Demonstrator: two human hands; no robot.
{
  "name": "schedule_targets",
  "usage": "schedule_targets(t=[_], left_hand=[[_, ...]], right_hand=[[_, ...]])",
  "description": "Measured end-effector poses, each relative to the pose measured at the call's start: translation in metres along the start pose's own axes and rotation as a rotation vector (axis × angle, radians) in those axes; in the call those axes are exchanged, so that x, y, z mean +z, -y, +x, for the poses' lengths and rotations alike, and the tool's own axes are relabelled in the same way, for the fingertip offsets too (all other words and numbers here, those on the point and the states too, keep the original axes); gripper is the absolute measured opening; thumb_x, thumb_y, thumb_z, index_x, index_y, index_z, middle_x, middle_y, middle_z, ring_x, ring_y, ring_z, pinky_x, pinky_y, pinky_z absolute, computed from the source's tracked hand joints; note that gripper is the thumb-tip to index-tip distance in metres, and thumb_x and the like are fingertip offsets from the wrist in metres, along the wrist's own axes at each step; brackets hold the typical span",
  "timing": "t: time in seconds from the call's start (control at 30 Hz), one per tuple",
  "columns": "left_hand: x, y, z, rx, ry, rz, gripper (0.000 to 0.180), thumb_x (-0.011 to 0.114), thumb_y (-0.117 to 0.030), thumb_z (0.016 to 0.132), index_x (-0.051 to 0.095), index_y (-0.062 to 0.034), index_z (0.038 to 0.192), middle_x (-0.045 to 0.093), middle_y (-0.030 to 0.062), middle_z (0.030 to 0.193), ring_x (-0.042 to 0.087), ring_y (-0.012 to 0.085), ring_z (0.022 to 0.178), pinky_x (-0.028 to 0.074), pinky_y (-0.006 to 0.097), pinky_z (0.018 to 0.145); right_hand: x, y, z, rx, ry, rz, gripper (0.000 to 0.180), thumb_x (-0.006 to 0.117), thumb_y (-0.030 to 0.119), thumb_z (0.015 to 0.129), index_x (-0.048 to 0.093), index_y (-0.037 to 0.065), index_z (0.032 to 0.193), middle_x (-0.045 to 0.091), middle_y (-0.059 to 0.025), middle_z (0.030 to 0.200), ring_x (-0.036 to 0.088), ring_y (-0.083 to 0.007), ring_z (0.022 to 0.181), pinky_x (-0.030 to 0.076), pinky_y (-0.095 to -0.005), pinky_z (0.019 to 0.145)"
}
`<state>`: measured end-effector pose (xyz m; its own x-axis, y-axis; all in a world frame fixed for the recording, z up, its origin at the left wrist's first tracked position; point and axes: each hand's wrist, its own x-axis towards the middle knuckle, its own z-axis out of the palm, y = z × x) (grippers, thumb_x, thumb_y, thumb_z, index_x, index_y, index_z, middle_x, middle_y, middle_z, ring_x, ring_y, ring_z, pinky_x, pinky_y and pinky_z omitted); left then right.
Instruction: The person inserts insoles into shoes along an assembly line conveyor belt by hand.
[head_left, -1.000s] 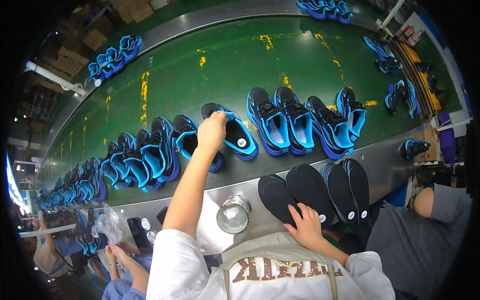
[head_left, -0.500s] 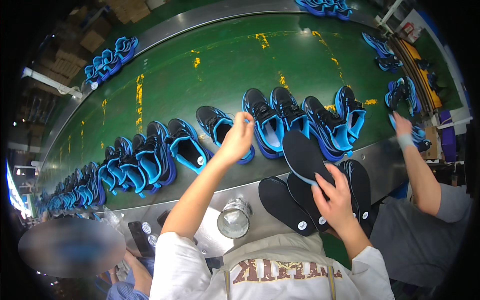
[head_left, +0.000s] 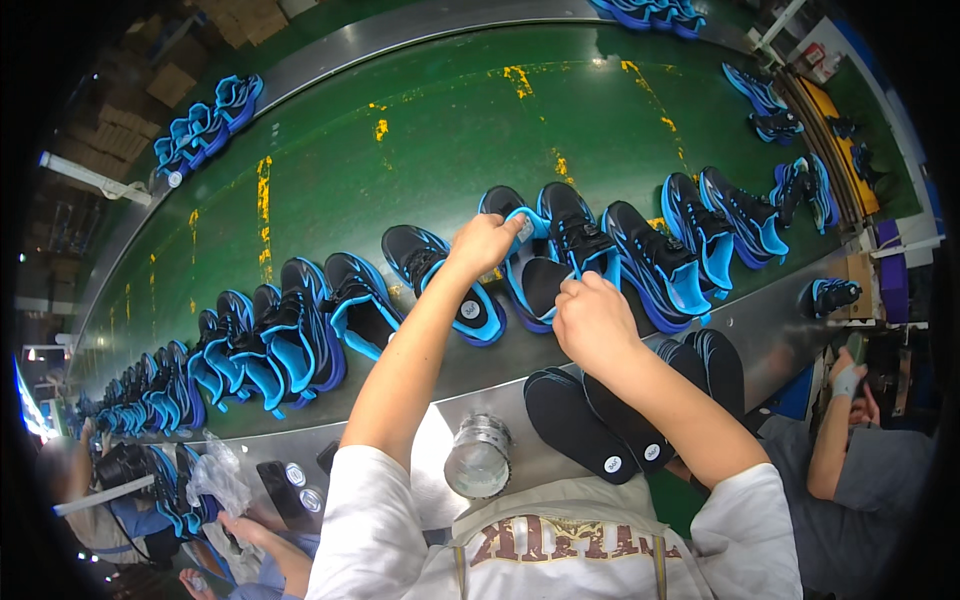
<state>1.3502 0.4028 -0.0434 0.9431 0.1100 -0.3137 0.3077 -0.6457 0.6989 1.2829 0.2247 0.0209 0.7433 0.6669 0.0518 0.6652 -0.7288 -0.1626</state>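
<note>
My left hand pinches the light-blue tongue of a black and blue sports shoe and holds it lifted. In my right hand is a black insole, its front part inside the opening of that shoe. My fingers hide the insole's heel end. To the left lies another shoe, with a round white sticker on the insole in its heel. A black and blue shoe stands close on the right. Several spare black insoles lie fanned out on the metal edge nearer me.
Shoes line the green belt to the left; more stand to the right. A glass jar sits on the metal ledge before me. A co-worker's hand shows at the right, another's at lower left.
My right hand has carried the insole up and left into the shoe. My left hand has taken hold of its tongue. The right co-worker's hand has drawn back; another shoe stands on the belt there.
</note>
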Motion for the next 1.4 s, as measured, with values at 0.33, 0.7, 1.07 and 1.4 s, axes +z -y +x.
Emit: schedule_targets(t=[0.33,0.7,1.07,1.4], left_hand=[[0.019,-0.005,-0.027,-0.014,-0.218,-0.137,0.053,0.040,-0.043,0.088,0.057,0.0053,0.076,0.057,0.0282,0.075,0.056,0.0424,0.079,0.043,0.045,0.072],[0.014,0.009,-0.013,-0.002,-0.114,-0.188,0.058,0.046,-0.048,0.085,0.060,0.0082,0.081,0.056,0.0145,0.059,0.054,0.0199,0.057,0.042,0.035,0.057],[0.008,0.007,-0.025,-0.023,-0.120,-0.345,0.053,0.053,-0.043,0.081,0.058,0.0076,0.097,0.061,0.0246,0.084,0.060,0.0336,0.084,0.046,0.036,0.073],[0.013,0.008,-0.022,0.044,-0.142,-0.279,0.049,0.047,-0.043,0.085,0.058,0.0053,0.080,0.054,0.0172,0.058,0.054,0.0247,0.055,0.041,0.036,0.053]], right_hand=[[0.014,-0.007,0.013,0.045,-0.144,-0.011,0.008,0.055,0.008,0.063,0.061,0.002,0.065,0.057,-0.0087,0.076,0.053,-0.0232,0.079,0.044,-0.0309,0.069],[0.091,-0.004,0.044,0.276,0.097,0.008,0.014,0.054,0.012,0.075,0.057,0.001,0.081,0.057,-0.0158,0.090,0.058,-0.0287,0.086,0.051,-0.0373,0.067],[0.032,-0.025,0.049,0.117,0.532,0.178,0.024,0.061,0.021,0.068,0.063,0.000,0.080,0.059,-0.0196,0.087,0.058,-0.0339,0.080,0.048,-0.0403,0.074],[0.096,-0.022,0.058,-0.064,0.170,0.026,0.014,0.051,0.008,0.073,0.061,0.000,0.074,0.055,-0.0172,0.089,0.055,-0.0287,0.085,0.049,-0.0371,0.070]])
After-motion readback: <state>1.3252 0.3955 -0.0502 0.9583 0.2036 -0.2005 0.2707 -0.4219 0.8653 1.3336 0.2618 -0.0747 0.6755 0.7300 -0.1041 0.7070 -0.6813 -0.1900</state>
